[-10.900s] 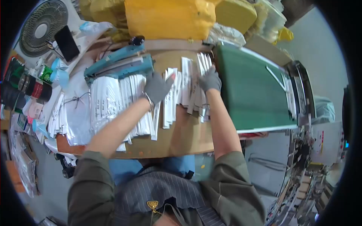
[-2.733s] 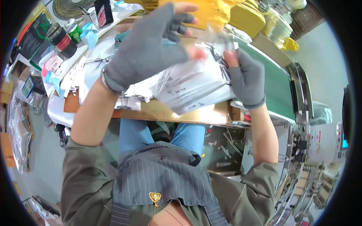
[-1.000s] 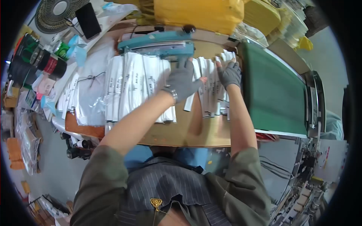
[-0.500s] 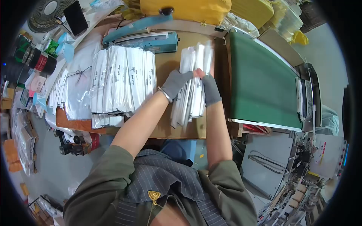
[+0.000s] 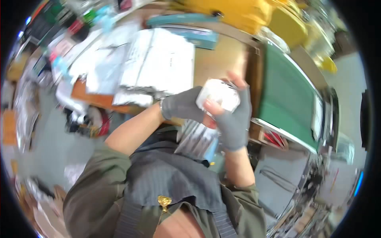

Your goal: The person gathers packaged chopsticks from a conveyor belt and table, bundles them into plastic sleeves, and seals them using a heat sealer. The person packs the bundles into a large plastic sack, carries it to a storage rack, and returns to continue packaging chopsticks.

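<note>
A bundle of slim white packets in clear plastic (image 5: pixel 219 94) is held between both hands, with one end tipped up toward me and the rest hanging below the hands, over the table's front edge. My left hand (image 5: pixel 186 104), in a grey fingerless glove, is closed around the bundle's left side. On the right side, my right hand (image 5: pixel 235 117), gloved alike, wraps it with the thumb across the front. To the left, a wide row of similar white packets (image 5: pixel 168 59) lies on the table; motion blurs its print.
Behind the packets stands a teal bag sealer (image 5: pixel 202 38) with a long arm. A green conveyor belt (image 5: pixel 285 95) runs along the right. Clear plastic bags (image 5: pixel 104 65) lie on the left, and yellow bags (image 5: pixel 234 14) sit at the back. Brown board (image 5: pixel 218 59) covers the tabletop.
The bundle has come off the tabletop toward my body and turned so one end faces up at me. Both hands moved closer with it. The view has shifted and blurred.
</note>
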Action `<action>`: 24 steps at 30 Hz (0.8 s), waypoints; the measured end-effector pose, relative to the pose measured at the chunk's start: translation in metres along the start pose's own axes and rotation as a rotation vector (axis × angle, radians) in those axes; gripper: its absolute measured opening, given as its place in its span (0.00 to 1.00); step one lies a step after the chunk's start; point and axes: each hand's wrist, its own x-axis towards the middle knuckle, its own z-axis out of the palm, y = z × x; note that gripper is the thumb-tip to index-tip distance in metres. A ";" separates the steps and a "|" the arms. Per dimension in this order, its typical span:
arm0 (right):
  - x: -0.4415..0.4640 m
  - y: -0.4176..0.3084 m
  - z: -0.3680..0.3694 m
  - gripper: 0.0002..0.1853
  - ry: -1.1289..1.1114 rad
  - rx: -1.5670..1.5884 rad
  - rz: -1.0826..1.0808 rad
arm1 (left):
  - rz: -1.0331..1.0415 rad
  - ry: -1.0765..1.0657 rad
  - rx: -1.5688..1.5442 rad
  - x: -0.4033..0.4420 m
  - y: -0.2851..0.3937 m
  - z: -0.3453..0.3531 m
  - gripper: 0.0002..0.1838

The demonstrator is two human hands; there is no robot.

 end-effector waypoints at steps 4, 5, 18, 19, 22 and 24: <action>0.020 0.018 0.024 0.39 -0.640 0.296 0.203 | -0.311 0.061 -0.763 -0.077 -0.019 0.014 0.33; 0.019 0.040 0.031 0.32 -0.691 0.307 0.238 | -0.300 0.156 -0.672 -0.097 -0.033 0.019 0.34; 0.001 0.054 0.087 0.10 -0.505 0.445 0.387 | -0.292 0.273 1.513 -0.257 -0.111 -0.276 0.08; -0.001 0.052 0.086 0.10 -0.491 0.438 0.386 | -0.432 0.443 1.247 -0.259 -0.101 -0.280 0.09; 0.000 0.048 0.088 0.25 -0.470 0.383 0.400 | 0.258 1.287 -0.488 -0.262 -0.067 -0.278 0.14; 0.004 0.049 0.095 0.36 -0.529 0.421 0.422 | 0.389 1.289 -0.531 -0.229 0.000 -0.212 0.14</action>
